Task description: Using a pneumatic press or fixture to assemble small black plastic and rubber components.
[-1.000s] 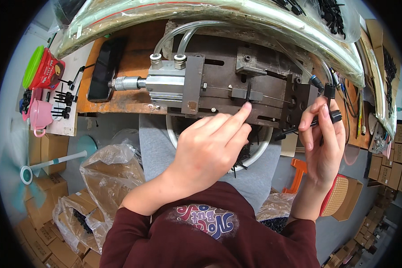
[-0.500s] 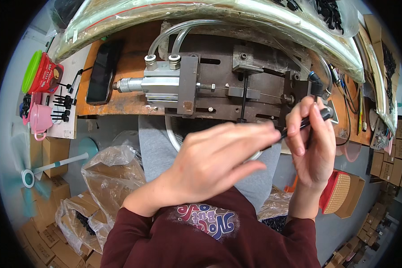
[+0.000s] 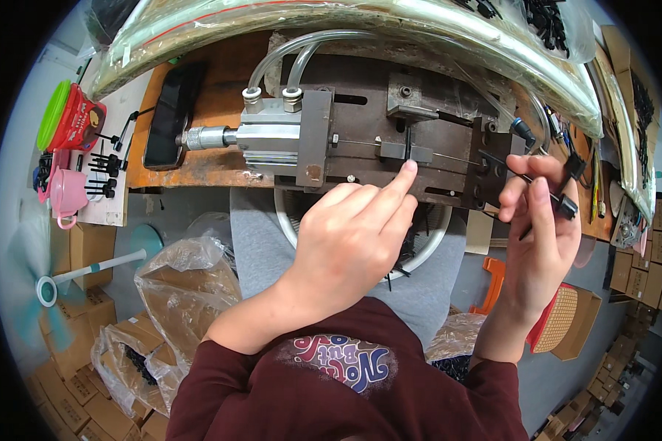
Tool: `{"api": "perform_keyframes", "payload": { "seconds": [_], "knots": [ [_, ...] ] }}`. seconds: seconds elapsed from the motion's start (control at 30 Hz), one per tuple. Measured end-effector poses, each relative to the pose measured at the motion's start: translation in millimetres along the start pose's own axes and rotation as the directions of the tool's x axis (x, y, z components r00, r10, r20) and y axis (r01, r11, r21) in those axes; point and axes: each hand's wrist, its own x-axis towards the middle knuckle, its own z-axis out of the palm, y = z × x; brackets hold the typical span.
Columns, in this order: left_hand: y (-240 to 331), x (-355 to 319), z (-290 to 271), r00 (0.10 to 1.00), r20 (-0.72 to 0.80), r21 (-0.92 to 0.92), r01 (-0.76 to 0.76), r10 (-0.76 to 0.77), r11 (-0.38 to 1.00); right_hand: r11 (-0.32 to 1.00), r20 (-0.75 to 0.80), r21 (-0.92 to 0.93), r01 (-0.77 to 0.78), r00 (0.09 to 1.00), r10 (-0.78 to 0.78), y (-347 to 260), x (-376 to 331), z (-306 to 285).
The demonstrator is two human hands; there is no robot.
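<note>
My left hand (image 3: pixel 357 235) reaches over the near edge of a metal fixture (image 3: pixel 357 158). Its index finger is stretched out, the tip touching a thin black plastic strip (image 3: pixel 409 140) that lies across a small grey block (image 3: pixel 391 151). The other fingers are loosely bent and the thumb is hidden. Beside the fixture's right end, my right hand (image 3: pixel 544 220) is closed around black plastic strips with blocky heads (image 3: pixel 566 207), which look like cable ties. One thin tail points toward the fixture.
A silver air cylinder (image 3: pixel 271 140) with clear hoses (image 3: pixel 272 59) forms the fixture's left side. Beyond it lies a phone (image 3: pixel 171 117). A white-rimmed basket (image 3: pixel 438 239) with black pieces rests between my legs. A fan (image 3: pixel 45 292) stands left; a black hose fitting (image 3: pixel 522 131) sits right.
My left hand has moved away from my right hand, its index fingertip now on the strip in the fixture. My right hand has shifted slightly right. The cylinder's rod and nut have moved left.
</note>
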Motion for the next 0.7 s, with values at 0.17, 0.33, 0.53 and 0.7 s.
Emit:
{"api": "perform_keyframes", "payload": {
  "seconds": [0.17,0.33,0.53,0.7],
  "knots": [
    [-2.3,5.2,-0.5,0.997,0.070,0.047,0.027,-0.030,0.999,0.922,0.024,-0.314,0.226,0.973,-0.230,-2.3,-13.8,6.4],
    [-1.4,6.2,-4.5,0.995,0.053,-0.154,0.089,-0.082,0.984,0.720,0.191,-0.571,0.394,0.917,-0.350,9.4,-23.4,7.4],
    [26.3,8.3,-17.7,0.978,-0.050,-0.672,0.115,-0.200,0.732,0.705,0.401,-0.520,0.483,0.866,-0.298,17.1,-31.1,23.0],
    [15.9,2.4,-20.6,0.983,-0.051,-0.609,0.108,-0.174,0.785,0.560,0.432,-0.628,0.539,0.841,-0.326,15.4,-23.4,24.9]
  ]
}}
